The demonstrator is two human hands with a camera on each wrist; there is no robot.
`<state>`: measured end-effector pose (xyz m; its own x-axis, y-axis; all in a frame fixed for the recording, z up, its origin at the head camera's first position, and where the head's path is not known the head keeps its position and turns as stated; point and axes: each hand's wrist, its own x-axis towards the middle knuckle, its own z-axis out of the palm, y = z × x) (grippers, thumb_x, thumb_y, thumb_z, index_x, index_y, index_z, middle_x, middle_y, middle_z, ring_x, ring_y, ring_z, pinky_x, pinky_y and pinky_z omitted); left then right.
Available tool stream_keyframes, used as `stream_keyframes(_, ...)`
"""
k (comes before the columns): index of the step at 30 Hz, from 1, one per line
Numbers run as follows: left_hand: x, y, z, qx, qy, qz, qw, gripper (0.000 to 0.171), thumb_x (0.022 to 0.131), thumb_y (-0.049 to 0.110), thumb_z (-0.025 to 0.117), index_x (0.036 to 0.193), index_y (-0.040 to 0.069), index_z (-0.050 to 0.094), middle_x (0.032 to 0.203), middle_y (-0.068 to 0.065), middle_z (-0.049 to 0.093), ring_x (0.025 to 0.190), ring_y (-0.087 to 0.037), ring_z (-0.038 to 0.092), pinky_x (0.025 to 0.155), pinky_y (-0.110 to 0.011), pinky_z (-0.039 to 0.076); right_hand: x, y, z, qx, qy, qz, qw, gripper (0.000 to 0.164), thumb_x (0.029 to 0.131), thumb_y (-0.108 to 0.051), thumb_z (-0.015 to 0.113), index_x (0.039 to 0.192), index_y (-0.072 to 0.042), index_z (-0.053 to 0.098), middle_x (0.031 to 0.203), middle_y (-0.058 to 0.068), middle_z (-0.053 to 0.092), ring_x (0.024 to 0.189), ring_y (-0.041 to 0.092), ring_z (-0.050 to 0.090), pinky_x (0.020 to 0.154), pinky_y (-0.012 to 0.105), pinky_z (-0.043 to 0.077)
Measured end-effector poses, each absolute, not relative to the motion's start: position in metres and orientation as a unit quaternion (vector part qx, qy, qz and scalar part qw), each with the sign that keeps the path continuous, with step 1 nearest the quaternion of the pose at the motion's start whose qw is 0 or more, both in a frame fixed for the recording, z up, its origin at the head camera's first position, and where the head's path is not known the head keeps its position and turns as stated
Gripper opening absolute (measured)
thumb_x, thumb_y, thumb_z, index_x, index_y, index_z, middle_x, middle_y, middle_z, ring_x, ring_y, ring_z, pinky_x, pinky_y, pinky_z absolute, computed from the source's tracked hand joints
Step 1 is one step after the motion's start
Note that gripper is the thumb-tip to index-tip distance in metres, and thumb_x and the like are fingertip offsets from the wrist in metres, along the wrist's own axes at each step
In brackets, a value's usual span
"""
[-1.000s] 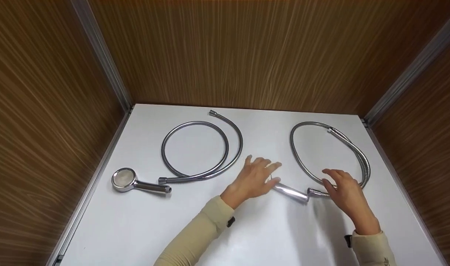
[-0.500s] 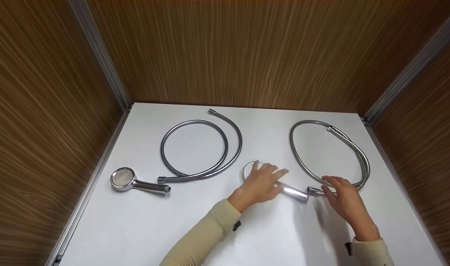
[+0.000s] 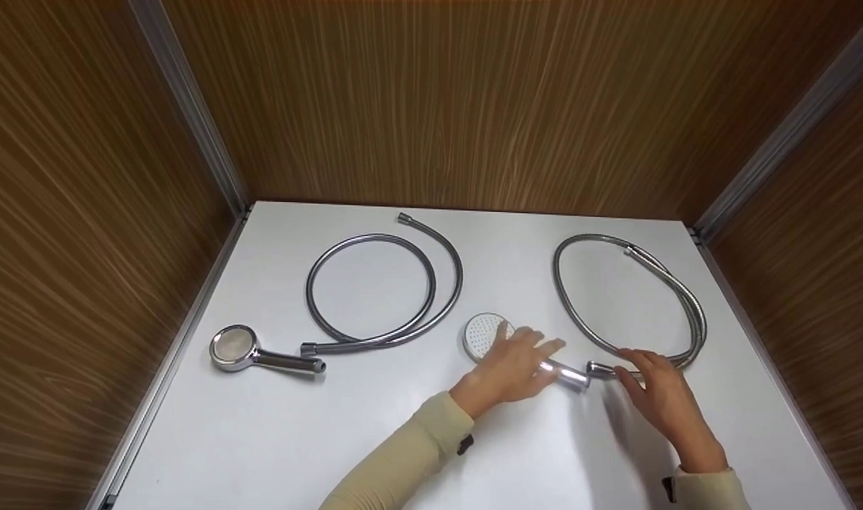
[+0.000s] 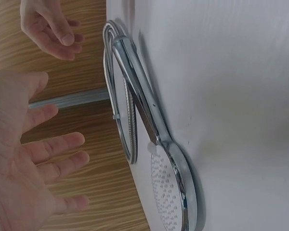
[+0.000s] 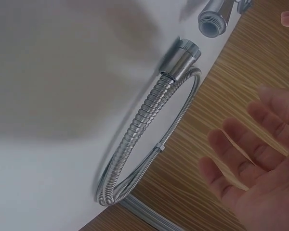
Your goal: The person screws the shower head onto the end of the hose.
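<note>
Beige sleeves (image 3: 403, 464) each show a small black piece (image 3: 465, 445).

Left hand (image 3: 512, 368) is covering the white-faced shower head's (image 3: 482, 334) neck in head view; right hand (image 3: 665, 386) is hiding a stretch of the right hose (image 3: 696, 315). Bottom edge is cutting off both sleeves (image 3: 403, 453) and the tabletop (image 3: 261, 439). Left wrist view is clipping the spray face at the bottom. Right wrist view is losing most of the handle past the top, showing only bits of left-hand fingers.
</note>
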<state>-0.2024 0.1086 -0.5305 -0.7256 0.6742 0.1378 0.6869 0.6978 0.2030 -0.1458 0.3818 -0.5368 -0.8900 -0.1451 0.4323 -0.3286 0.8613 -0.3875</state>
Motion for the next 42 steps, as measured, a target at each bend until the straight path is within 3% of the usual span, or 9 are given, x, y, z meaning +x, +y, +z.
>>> stream_keyframes(7,-0.199,0.114,-0.537,-0.379,-0.918,-0.115,0.033,0.05,0.109,0.05,0.046,0.156,0.033,0.05,0.144,0.001,0.064,0.137,-0.017,0.056,0.119,-0.058,0.039,-0.144,0.384,-0.542,0.116,-0.948,0.231,0.188,0.033,0.09,0.0,0.078,0.122,0.002,0.072,0.114,0.028,0.073,0.108,0.052,0.069,0.092,0.065,0.052)
stream_keyframes(17,-0.195,0.123,-0.544,-0.396,-0.911,-0.11,0.039,0.048,0.109,0.052,0.047,0.151,0.032,0.055,0.132,0.002,0.068,0.129,-0.017,0.06,0.118,-0.057,0.042,-0.145,0.383,-0.55,0.139,-0.94,0.215,0.225,0.037,0.08,0.007,0.084,0.115,0.002,0.074,0.109,0.027,0.074,0.102,0.049,0.072,0.084,0.061,0.056)
stream_keyframes(25,-0.194,0.13,-0.551,-0.397,-0.91,-0.108,0.047,0.047,0.108,0.053,0.048,0.149,0.032,0.057,0.128,0.003,0.071,0.124,-0.016,0.062,0.116,-0.054,0.044,-0.145,0.384,-0.557,0.144,-0.938,0.209,0.236,0.034,0.08,0.004,0.085,0.112,0.002,0.074,0.106,0.026,0.074,0.098,0.048,0.072,0.082,0.06,0.057)
stream_keyframes(37,-0.197,0.143,-0.566,-0.404,-0.909,-0.092,0.053,0.048,0.108,0.055,0.046,0.149,0.032,0.057,0.128,0.002,0.07,0.118,-0.015,0.064,0.11,-0.046,0.048,-0.147,0.382,-0.566,0.139,-0.948,0.195,0.21,0.039,0.077,0.009,0.085,0.113,0.003,0.073,0.106,0.024,0.073,0.1,0.045,0.071,0.085,0.059,0.056)
stream_keyframes(42,-0.197,0.149,-0.573,-0.406,-0.909,-0.082,0.051,0.048,0.108,0.054,0.048,0.149,0.032,0.057,0.128,0.001,0.07,0.118,-0.016,0.064,0.109,-0.045,0.048,-0.147,0.38,-0.567,0.116,-0.959,0.204,0.159,0.035,0.084,0.006,0.081,0.118,0.003,0.072,0.113,0.024,0.072,0.108,0.047,0.069,0.092,0.061,0.055)
